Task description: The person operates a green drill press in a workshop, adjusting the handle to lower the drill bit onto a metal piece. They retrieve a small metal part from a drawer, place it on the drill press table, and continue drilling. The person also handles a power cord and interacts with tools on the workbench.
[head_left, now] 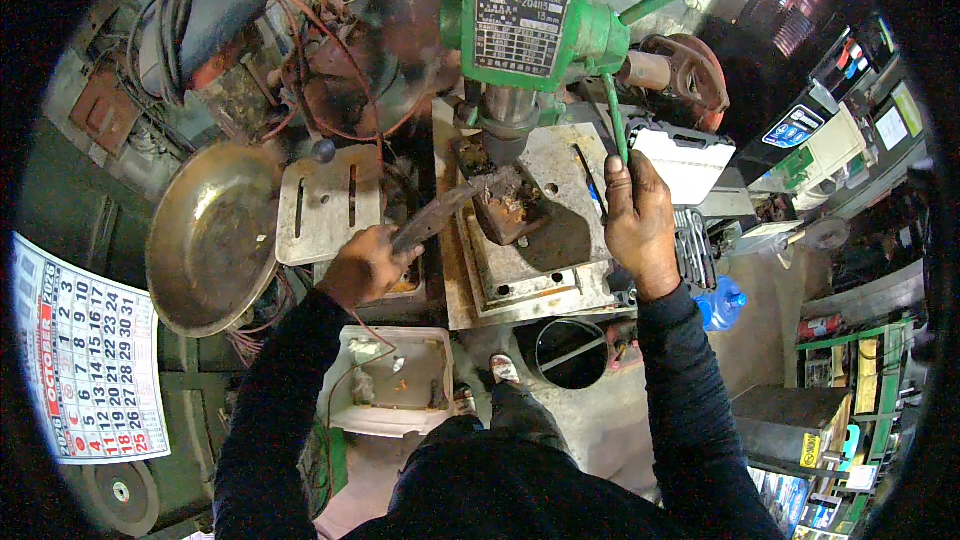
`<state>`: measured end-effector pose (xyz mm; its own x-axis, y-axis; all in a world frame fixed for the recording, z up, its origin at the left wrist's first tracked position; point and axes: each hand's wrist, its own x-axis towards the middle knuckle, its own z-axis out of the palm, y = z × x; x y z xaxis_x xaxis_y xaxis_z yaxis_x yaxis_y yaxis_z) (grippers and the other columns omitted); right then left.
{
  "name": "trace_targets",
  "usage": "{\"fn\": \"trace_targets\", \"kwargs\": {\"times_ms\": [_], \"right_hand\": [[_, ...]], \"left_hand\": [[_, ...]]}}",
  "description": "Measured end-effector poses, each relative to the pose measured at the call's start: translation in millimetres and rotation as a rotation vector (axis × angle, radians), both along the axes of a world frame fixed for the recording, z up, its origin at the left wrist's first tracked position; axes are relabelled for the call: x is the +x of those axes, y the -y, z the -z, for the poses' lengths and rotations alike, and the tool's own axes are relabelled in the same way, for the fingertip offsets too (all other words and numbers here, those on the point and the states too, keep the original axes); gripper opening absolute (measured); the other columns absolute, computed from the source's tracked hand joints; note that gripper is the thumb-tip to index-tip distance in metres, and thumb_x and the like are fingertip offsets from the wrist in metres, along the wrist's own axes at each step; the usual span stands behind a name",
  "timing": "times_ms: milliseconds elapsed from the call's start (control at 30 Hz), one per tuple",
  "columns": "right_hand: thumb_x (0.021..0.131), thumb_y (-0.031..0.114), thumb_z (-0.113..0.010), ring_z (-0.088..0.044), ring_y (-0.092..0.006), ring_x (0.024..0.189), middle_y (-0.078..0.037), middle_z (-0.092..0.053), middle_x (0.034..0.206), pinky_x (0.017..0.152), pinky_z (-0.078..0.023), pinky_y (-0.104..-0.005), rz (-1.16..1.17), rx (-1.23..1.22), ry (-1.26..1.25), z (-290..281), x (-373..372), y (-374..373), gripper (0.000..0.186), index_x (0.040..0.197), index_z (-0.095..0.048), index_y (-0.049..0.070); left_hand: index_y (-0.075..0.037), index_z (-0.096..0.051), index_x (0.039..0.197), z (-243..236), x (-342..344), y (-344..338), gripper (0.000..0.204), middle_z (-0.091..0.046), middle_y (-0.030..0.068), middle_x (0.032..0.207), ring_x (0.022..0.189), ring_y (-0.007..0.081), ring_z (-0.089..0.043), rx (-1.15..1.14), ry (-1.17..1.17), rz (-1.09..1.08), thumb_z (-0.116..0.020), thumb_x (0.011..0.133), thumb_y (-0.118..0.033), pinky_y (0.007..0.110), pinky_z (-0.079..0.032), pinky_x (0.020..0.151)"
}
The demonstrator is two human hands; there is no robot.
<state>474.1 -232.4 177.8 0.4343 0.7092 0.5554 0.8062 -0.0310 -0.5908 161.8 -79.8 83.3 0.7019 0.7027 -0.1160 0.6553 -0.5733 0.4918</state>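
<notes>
My left hand is closed around the near end of a dark, flat bar. The bar slants away to the right, its far end over a rusty metal block below the chuck of a green drill press. Whether a drill bit touches the bar is too dark to tell. On the right, my right hand has its fingers wrapped round the lower end of a green feed lever. Beneath the block lies the pale slotted base plate of the press.
A large worn metal bowl and another slotted plate stand left of the press. Below are a white plastic tub and a dark round bucket. To the right lie a white case, a socket set and a blue water jug.
</notes>
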Motion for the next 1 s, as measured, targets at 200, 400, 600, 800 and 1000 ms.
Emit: {"fn": "trace_targets", "kwargs": {"times_ms": [200,400,600,800,1000], "right_hand": [[0.107,0.026,-0.053,-0.063,-0.0487,0.068,-0.029,-0.064,0.077,0.061,-0.047,-0.0533,-0.001,-0.028,-0.013,-1.7,-0.1,-0.6,0.032,0.103,-0.061,-0.005],[0.108,0.028,-0.052,-0.063,-0.0495,0.070,-0.029,-0.064,0.077,0.062,-0.047,-0.0543,-0.015,-0.081,-0.011,-1.9,1.8,-0.1,0.034,0.102,-0.059,-0.004],[0.108,0.029,-0.052,-0.063,-0.0502,0.070,-0.030,-0.063,0.075,0.062,-0.047,-0.0550,-0.014,-0.034,0.017,0.8,3.0,-3.3,0.035,0.101,-0.059,-0.005],[0.107,0.028,-0.053,-0.061,-0.0520,0.067,-0.030,-0.060,0.070,0.058,-0.045,-0.0557,-0.018,-0.049,-0.004,3.9,5.0,-3.7,0.034,0.097,-0.057,-0.004],[0.107,0.027,-0.053,-0.060,-0.0535,0.069,-0.031,-0.060,0.071,0.059,-0.044,-0.0573,-0.024,-0.047,-0.009,5.6,5.3,-7.5,0.032,0.097,-0.056,-0.003]], "left_hand": [[0.003,-0.068,0.103,6.7,-4.4,-4.4,0.036,-0.062,0.0225,0.077,0.074,0.0403,-0.064,0.135,0.030,0.150,-0.068,0.098,-0.033,0.048,-0.053,0.069],[-0.001,-0.068,0.101,17.3,-0.3,-16.6,0.038,-0.065,0.0194,0.071,0.068,0.0328,-0.066,0.057,0.058,-0.001,-0.067,0.097,-0.039,0.047,-0.053,0.071],[-0.003,-0.070,0.102,20.0,-0.7,-22.2,0.035,-0.066,0.0186,0.071,0.067,0.0326,-0.066,-0.066,-0.008,-0.060,-0.068,0.096,-0.037,0.046,-0.053,0.071],[0.004,-0.065,0.104,21.7,-7.4,-20.1,0.047,-0.066,0.0236,0.075,0.076,0.0408,-0.068,-0.010,0.057,0.033,-0.068,0.096,-0.042,0.050,-0.053,0.073],[0.005,-0.063,0.108,-16.0,29.8,-30.0,0.043,-0.067,0.0271,0.081,0.080,0.0451,-0.068,0.002,0.054,-0.151,-0.066,0.096,-0.036,0.051,-0.054,0.074]]}}
